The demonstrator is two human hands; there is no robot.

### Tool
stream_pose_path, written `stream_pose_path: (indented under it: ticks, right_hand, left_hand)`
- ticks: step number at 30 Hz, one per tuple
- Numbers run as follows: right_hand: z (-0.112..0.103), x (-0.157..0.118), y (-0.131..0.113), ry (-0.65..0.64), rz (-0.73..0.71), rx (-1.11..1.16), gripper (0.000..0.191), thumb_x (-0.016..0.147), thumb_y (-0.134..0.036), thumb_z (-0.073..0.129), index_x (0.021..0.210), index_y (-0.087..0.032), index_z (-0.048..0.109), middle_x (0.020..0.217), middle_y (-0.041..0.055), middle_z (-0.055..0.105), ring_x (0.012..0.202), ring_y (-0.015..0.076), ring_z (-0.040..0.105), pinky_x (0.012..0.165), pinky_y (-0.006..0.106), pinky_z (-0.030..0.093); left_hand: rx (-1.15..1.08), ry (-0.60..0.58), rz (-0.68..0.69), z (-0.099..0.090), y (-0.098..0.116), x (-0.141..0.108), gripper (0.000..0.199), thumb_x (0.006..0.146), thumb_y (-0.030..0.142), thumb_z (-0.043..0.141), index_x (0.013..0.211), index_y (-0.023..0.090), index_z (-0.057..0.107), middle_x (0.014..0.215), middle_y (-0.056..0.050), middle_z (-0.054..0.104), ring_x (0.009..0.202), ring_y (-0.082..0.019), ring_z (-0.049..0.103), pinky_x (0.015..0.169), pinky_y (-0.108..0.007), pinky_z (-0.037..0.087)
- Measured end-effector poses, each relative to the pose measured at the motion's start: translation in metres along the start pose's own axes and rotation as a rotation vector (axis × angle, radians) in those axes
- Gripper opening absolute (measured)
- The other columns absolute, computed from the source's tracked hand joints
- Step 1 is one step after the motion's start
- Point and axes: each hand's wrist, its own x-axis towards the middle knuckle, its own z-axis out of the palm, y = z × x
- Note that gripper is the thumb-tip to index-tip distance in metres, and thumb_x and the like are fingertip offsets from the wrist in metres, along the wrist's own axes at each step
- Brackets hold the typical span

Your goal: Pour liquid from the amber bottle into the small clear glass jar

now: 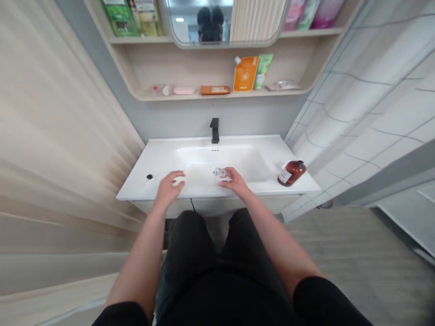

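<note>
Closest in, below both forearms, are the person's dark shorts [217, 267], with a thin black cable [192, 205] hanging by the front of the white vanity sink [139, 190]. The left hand [169, 188], at lower centre-left of the frame, hangs over the sink's front edge with its fingers loosely curled and slightly spread, gripping nothing. The right hand [234, 182], just right of centre, has its fingers closed in around a crumpled clear wrapper [222, 174], which sits at the fingertips above the basin. The material looks like plastic, though the blur hides its exact kind. A small black drain cap [149, 176] sits on the deck at the sink's left, and an amber pump-less bottle [291, 173] lies tilted on the right end. Farther up, a matte black faucet [214, 130] stands at the back of the sink. Above it, a wooden shelf [217, 96] holds an orange pouch [245, 73], a green tube [262, 71] and a pink soap dish [184, 90]. A rounded mirror [200, 22] fills the top centre.
</note>
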Motion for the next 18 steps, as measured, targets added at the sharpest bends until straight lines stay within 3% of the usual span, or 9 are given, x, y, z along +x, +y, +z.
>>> stream_pose_path:
  ticks: [1,3,6,10,14,18]
  right_hand:
    - [-0.006,0.005,0.003,0.016,0.006,-0.037,0.076,0.058,-0.050,0.104,0.118,-0.029,0.064,0.117,0.0039,0.073,0.106,0.0271,0.070,0.099,0.045,0.060]
    - [-0.014,0.012,0.008,0.031,0.017,-0.064,0.073,0.058,-0.048,0.103,0.116,-0.029,0.063,0.114,0.0029,0.072,0.103,0.0260,0.069,0.100,0.046,0.059]
    - [-0.018,0.017,0.015,0.020,0.035,-0.017,0.069,0.061,-0.047,0.101,0.116,-0.029,0.062,0.115,0.0025,0.072,0.105,0.0255,0.070,0.105,0.047,0.057]
    - [-0.020,0.017,0.021,0.001,0.048,0.022,0.070,0.062,-0.046,0.100,0.119,-0.030,0.061,0.117,0.0029,0.072,0.109,0.0260,0.070,0.105,0.046,0.057]
    - [-0.022,0.015,0.024,0.012,0.037,0.002,0.071,0.064,-0.047,0.098,0.122,-0.030,0.061,0.118,0.0032,0.072,0.108,0.0256,0.069,0.104,0.046,0.058]
    - [-0.020,0.014,0.025,-0.010,0.018,-0.086,0.071,0.064,-0.048,0.098,0.123,-0.029,0.063,0.119,0.0035,0.072,0.106,0.0249,0.069,0.097,0.043,0.060]
  left_hand:
    - [0.130,0.157,-0.111,-0.023,-0.021,0.004,0.025,0.096,0.031,0.063,0.116,0.019,0.072,0.130,-0.012,0.076,0.124,-0.028,0.072,0.108,-0.045,0.059]
    - [0.372,0.290,-0.213,-0.060,-0.061,0.010,0.029,0.098,0.035,0.064,0.120,0.016,0.071,0.125,-0.011,0.076,0.119,-0.029,0.073,0.115,-0.048,0.054]
    - [0.532,0.191,-0.244,-0.087,-0.102,0.014,0.044,0.094,0.038,0.071,0.131,0.015,0.067,0.132,-0.015,0.074,0.124,-0.034,0.070,0.113,-0.047,0.053]
    - [0.585,0.084,-0.309,-0.084,-0.120,0.014,0.042,0.092,0.040,0.069,0.128,0.019,0.069,0.129,-0.014,0.077,0.121,-0.034,0.072,0.108,-0.043,0.055]
    - [0.561,0.104,-0.301,-0.077,-0.125,0.010,0.034,0.089,0.038,0.069,0.118,0.020,0.074,0.120,-0.014,0.080,0.120,-0.036,0.072,0.108,-0.045,0.055]
    - [0.279,0.213,-0.155,-0.058,-0.099,0.005,0.036,0.090,0.045,0.069,0.116,0.022,0.075,0.124,-0.011,0.079,0.118,-0.032,0.072,0.107,-0.045,0.057]
